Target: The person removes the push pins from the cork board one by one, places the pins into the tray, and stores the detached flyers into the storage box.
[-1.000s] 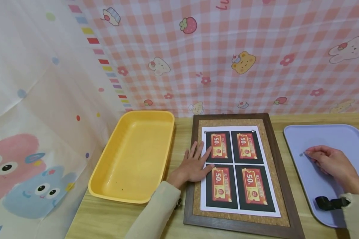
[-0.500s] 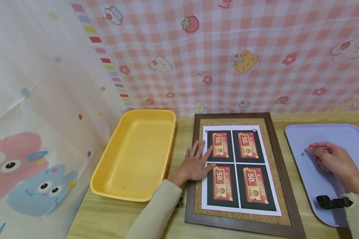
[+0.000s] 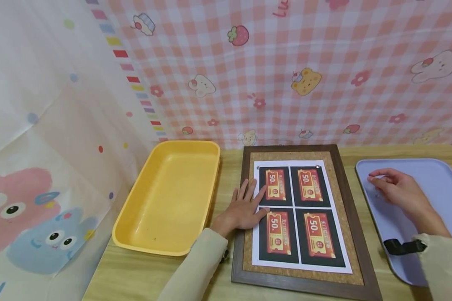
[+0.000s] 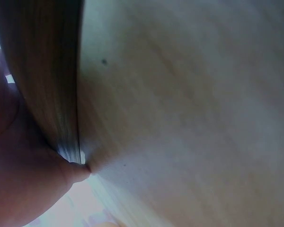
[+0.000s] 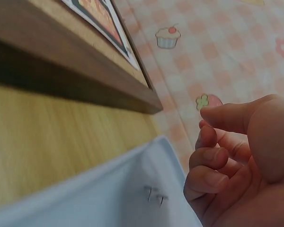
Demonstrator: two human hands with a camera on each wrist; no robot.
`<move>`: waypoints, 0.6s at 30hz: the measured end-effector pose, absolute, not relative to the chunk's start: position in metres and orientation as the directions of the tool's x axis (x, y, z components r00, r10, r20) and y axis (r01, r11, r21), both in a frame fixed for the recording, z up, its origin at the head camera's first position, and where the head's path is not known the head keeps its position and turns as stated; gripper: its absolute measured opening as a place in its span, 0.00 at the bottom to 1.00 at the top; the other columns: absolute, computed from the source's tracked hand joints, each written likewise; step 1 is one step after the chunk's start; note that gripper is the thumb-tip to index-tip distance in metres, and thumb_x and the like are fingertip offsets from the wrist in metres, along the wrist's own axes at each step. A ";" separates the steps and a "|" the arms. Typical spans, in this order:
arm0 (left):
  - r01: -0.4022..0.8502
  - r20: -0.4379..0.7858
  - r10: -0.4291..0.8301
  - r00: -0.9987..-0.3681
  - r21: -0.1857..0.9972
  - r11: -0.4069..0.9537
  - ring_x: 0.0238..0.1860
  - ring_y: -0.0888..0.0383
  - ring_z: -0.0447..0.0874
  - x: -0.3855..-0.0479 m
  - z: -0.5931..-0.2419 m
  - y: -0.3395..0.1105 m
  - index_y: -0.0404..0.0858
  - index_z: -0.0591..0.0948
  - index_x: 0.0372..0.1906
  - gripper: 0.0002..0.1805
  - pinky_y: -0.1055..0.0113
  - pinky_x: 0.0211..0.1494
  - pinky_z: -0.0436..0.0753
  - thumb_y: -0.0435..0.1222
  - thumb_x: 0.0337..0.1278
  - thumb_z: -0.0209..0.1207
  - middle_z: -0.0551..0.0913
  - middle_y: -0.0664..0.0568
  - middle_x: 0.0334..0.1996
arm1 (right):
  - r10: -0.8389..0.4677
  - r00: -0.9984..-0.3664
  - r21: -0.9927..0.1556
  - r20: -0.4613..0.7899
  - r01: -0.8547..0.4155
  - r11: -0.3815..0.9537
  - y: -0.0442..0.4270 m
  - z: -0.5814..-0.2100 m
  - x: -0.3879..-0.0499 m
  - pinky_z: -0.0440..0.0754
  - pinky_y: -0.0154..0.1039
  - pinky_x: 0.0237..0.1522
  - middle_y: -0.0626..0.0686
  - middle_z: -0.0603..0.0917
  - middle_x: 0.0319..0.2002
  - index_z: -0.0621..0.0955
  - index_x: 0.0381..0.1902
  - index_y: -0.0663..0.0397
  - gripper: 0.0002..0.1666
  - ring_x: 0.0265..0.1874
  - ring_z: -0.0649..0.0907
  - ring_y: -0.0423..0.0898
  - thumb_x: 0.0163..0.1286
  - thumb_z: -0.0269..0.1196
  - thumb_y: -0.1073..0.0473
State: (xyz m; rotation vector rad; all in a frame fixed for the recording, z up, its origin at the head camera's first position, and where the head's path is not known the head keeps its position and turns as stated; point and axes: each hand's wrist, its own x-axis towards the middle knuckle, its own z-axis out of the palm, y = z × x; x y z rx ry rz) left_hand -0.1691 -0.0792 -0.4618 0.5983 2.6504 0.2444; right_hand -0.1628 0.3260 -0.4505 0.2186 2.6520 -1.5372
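Observation:
My left hand (image 3: 242,211) rests with fingers spread on the left side of a framed cork board (image 3: 340,184), over the edge of a white printed sheet (image 3: 256,255). The sheet carries red coupon pictures on black panels, and silver thumbtacks (image 3: 318,167) sit at its two top corners. My right hand (image 3: 401,192) is raised over the left side of a lavender tray (image 3: 442,188). Its thumb and index finger pinch together, seemingly on a thumbtack that the fingertips almost wholly hide. Below it, two loose thumbtacks (image 5: 156,196) lie points up in the tray in the right wrist view.
A yellow plastic tray (image 3: 165,200) stands left of the board. The wooden table (image 3: 116,271) backs onto a pink checked curtain (image 3: 267,62), with a white patterned curtain (image 3: 60,138) along the left.
My right hand has lifted from beside the tacks in the lavender tray and moved left and away from me, fingertips pinched. The left hand stays put on the board.

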 end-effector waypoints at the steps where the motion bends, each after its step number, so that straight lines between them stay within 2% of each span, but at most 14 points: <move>1: 0.371 -0.351 0.443 -0.825 0.256 0.893 0.78 0.50 0.18 -0.169 -0.463 -0.079 0.57 0.38 0.80 0.38 0.45 0.78 0.35 0.62 0.74 0.34 0.27 0.52 0.80 | 0.080 -0.988 -0.860 -0.132 0.154 0.486 0.323 -0.450 -0.164 0.72 0.36 0.19 0.41 0.75 0.19 0.78 0.44 0.45 0.10 0.18 0.72 0.37 0.73 0.60 0.47; 9: 0.375 -0.343 0.447 -0.826 0.256 0.891 0.79 0.50 0.19 -0.168 -0.465 -0.082 0.56 0.39 0.80 0.38 0.44 0.78 0.36 0.62 0.74 0.33 0.28 0.52 0.80 | 0.011 -0.993 -0.879 -0.120 0.111 0.464 0.304 -0.443 -0.177 0.70 0.36 0.18 0.42 0.73 0.20 0.77 0.46 0.50 0.11 0.17 0.70 0.38 0.75 0.59 0.50; 15: 0.380 -0.342 0.454 -0.823 0.262 0.887 0.79 0.50 0.19 -0.168 -0.463 -0.081 0.57 0.38 0.80 0.38 0.44 0.78 0.36 0.61 0.74 0.34 0.28 0.52 0.80 | -0.005 -0.996 -0.837 -0.089 0.072 0.542 0.293 -0.439 -0.185 0.68 0.39 0.16 0.43 0.69 0.17 0.74 0.54 0.64 0.21 0.13 0.68 0.40 0.76 0.56 0.51; 18: 0.380 -0.339 0.455 -0.823 0.265 0.886 0.79 0.49 0.19 -0.169 -0.463 -0.081 0.57 0.38 0.80 0.38 0.44 0.78 0.36 0.62 0.74 0.34 0.28 0.52 0.80 | -0.025 -0.995 -0.832 -0.093 0.064 0.552 0.288 -0.438 -0.190 0.68 0.38 0.16 0.43 0.69 0.18 0.75 0.56 0.65 0.22 0.14 0.68 0.39 0.77 0.55 0.51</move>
